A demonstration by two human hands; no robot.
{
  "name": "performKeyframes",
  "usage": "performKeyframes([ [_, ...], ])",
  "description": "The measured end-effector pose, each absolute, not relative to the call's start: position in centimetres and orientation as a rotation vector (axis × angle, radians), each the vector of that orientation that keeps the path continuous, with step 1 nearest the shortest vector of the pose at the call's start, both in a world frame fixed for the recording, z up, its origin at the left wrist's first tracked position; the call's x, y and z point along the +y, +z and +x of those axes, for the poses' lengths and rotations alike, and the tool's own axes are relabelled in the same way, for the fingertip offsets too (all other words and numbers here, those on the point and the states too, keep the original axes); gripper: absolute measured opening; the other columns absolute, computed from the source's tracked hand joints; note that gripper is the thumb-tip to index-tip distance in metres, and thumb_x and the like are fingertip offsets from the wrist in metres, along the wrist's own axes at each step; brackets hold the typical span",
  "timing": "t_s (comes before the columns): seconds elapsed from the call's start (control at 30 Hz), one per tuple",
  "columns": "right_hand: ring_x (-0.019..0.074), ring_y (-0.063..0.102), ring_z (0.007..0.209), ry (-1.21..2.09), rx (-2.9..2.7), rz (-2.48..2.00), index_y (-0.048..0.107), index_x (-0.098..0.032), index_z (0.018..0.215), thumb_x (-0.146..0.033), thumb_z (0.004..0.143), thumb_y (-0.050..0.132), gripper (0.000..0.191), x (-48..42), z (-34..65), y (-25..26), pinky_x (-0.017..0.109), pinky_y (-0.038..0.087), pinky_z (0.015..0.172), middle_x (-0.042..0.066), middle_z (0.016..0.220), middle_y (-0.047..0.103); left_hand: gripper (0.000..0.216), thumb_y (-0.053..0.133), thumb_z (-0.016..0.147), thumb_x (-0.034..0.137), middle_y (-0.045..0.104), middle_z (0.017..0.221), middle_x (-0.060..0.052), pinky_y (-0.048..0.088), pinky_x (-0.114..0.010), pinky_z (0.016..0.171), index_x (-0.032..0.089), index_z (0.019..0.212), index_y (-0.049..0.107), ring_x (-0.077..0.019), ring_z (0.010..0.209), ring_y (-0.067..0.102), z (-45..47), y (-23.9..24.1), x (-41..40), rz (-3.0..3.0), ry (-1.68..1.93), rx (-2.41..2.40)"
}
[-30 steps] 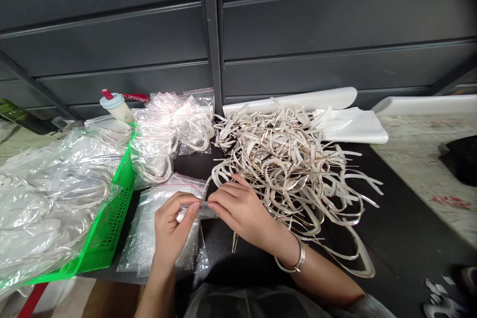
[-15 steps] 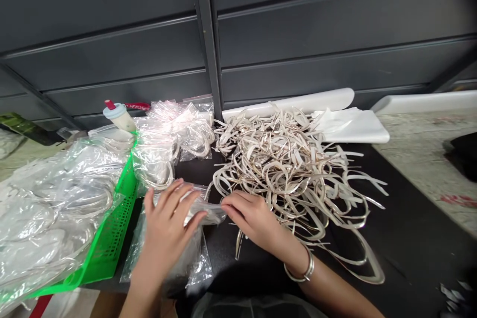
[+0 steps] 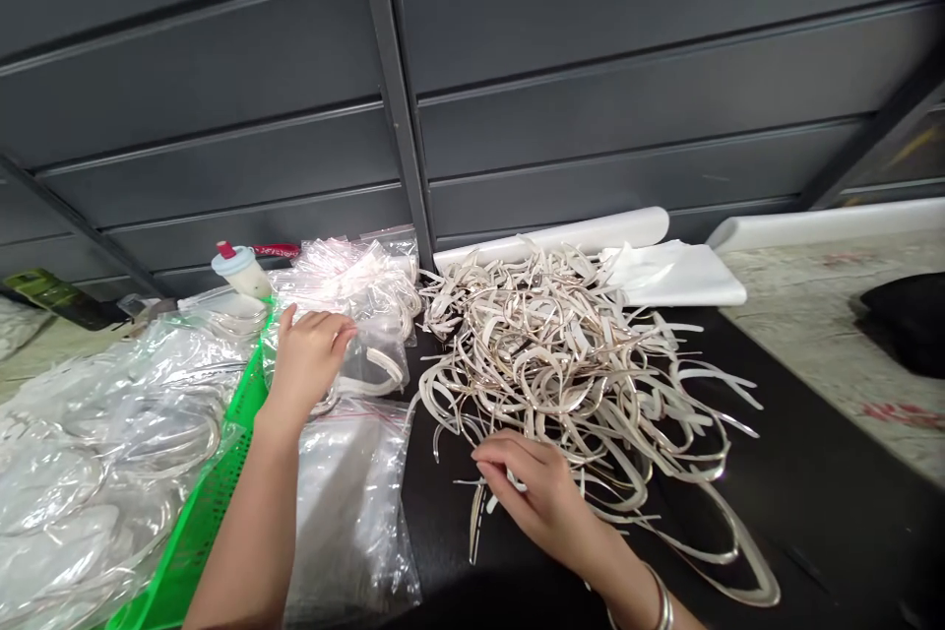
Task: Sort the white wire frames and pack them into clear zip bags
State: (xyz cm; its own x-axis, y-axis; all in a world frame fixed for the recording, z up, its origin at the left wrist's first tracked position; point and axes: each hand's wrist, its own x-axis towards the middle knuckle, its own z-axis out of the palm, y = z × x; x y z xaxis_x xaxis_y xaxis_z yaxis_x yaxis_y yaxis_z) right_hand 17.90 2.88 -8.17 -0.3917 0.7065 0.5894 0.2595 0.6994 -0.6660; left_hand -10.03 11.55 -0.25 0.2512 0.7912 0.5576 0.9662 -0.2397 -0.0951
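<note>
Two grips | left hand (image 3: 306,359) clasps bagged band (image 3: 373,372) — jutting right | right hand (image 3: 535,492) pinches strip (image 3: 473,532)

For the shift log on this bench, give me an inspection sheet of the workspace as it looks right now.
Surface: black mat on a pale speckled bench.
Job's things: loose curved bands heaped mid-mat; bagged bands piled to the heap's left; flat clear bags near the front edge.
Clutter: green basket full of filled bags; capped bottle; white sheets; dark object at far right.
Hands: left hand lies on the bagged bands, grip unclear; right hand touches the heap's near edge, grip unclear.
Cables: nothing seen.
Surroundings: grey panelled wall behind the bench.
</note>
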Motion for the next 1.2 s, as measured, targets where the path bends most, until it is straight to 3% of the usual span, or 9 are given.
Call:
performKeyframes([
  [0.13, 0.0137, 0.06, 0.068, 0.586, -1.973, -0.775, 0.056, -0.019, 0.09, -0.008, 0.086, 0.046, 0.015, 2.4, 18.1, -8.4, 0.023, 0.047, 0.061, 0.003, 0.076, 0.062, 0.045, 0.026, 0.09, 0.031, 0.069, 0.082, -0.004, 0.029, -0.05, 0.098, 0.012, 0.082, 0.065, -0.0189, 0.087, 0.064, -10.2, -0.5, 16.3, -2.194, -0.43, -1.637],
  [0.23, 0.0138, 0.06, 0.067, 0.572, -1.98, -0.795, 0.056, -0.02, 0.089, -0.008, 0.086, 0.045, 0.017, 2.1, 18.5, -8.7, 0.023, 0.047, 0.06, 0.003, 0.075, 0.062, 0.055, 0.013, 0.09, 0.03, 0.066, 0.096, -0.008, 0.026, -0.053, 0.097, 0.005, 0.095, 0.062, -0.0224, 0.102, 0.059, -10.0, -1.0, 18.1, -2.197, -0.44, -1.598],
  [0.37, 0.0134, 0.058, 0.065, 0.583, -1.961, -0.892, 0.056, -0.02, 0.087, -0.01, 0.087, 0.044, 0.016, 1.8, 19.6, -9.6, 0.023, 0.046, 0.06, 0.003, 0.074, 0.061, 0.048, 0.02, 0.091, 0.031, 0.048, 0.131, -0.02, 0.025, -0.057, 0.098, 0.007, 0.121, 0.049, -0.0317, 0.126, 0.039, -8.9, -3.9, 18.4, -2.183, -0.491, -1.564],
  [0.43, 0.0131, 0.057, 0.064, 0.597, -1.958, -0.95, 0.056, -0.02, 0.086, -0.012, 0.088, 0.043, 0.015, 1.6, 20.2, -10.1, 0.023, 0.046, 0.059, 0.003, 0.072, 0.061, 0.042, 0.034, 0.089, 0.033, 0.05, 0.131, -0.018, 0.028, -0.055, 0.1, 0.013, 0.12, 0.053, -0.0317, 0.126, 0.04, -8.3, -6.7, 18.2, -2.249, -0.477, -1.521],
  [0.53, 0.0123, 0.056, 0.06, 0.604, -1.979, -1.021, 0.057, -0.019, 0.084, -0.016, 0.088, 0.042, 0.016, 1.4, 20.9, -10.6, 0.022, 0.044, 0.056, 0.002, 0.07, 0.06, 0.044, 0.051, 0.081, 0.033, 0.053, 0.127, -0.023, 0.026, -0.061, 0.1, 0.011, 0.119, 0.056, -0.0384, 0.123, 0.043, -8.3, -11.6, 17.8, -2.342, -0.437, -1.484],
  [0.67, 0.011, 0.054, 0.059, 0.56, -2.02, -1.088, 0.058, -0.019, 0.082, -0.019, 0.09, 0.041, 0.018, 1.3, 21.1, -10.6, 0.021, 0.042, 0.056, 0.002, 0.07, 0.06, 0.051, 0.033, 0.088, 0.033, 0.035, 0.144, -0.016, 0.022, -0.061, 0.102, 0.014, 0.135, 0.041, -0.0344, 0.134, 0.026, -9.4, -16.3, 18.7, -2.384, -0.168, -1.602],
  [0.9, 0.0118, 0.056, 0.058, 0.446, -2.128, -1.012, 0.059, -0.019, 0.082, -0.019, 0.089, 0.038, 0.022, 1.1, 20.3, -10.6, 0.021, 0.042, 0.057, 0.001, 0.065, 0.06, 0.051, 0.023, 0.09, 0.025, 0.029, 0.148, -0.01, 0.028, -0.053, 0.102, 0.016, 0.139, 0.035, -0.0299, 0.137, 0.021, -11.1, -16.4, 23.3, -2.451, -0.063, -1.562],
  [1.03, 0.012, 0.056, 0.058, 0.443, -2.195, -0.985, 0.059, -0.019, 0.083, -0.019, 0.089, 0.039, 0.021, 0.9, 20.3, -10.7, 0.021, 0.042, 0.055, 0.001, 0.066, 0.061, 0.052, 0.019, 0.089, 0.015, 0.027, 0.148, -0.012, 0.034, -0.051, 0.099, 0.011, 0.138, 0.036, -0.0312, 0.135, 0.023, -11.2, -15.9, 25.0, -2.406, -0.103, -1.69],
  [1.2, 0.0126, 0.058, 0.067, 0.401, -2.07, -1.075, 0.057, -0.017, 0.088, -0.017, 0.089, 0.042, 0.016, 1.9, 22.7, -10.6, 0.022, 0.046, 0.061, 0.004, 0.075, 0.061, 0.051, 0.028, 0.086, 0.015, 0.027, 0.147, -0.018, 0.037, -0.052, 0.096, 0.008, 0.136, 0.037, -0.036, 0.132, 0.027, -10.3, -16.1, 24.7, -2.399, -0.143, -1.742],
])
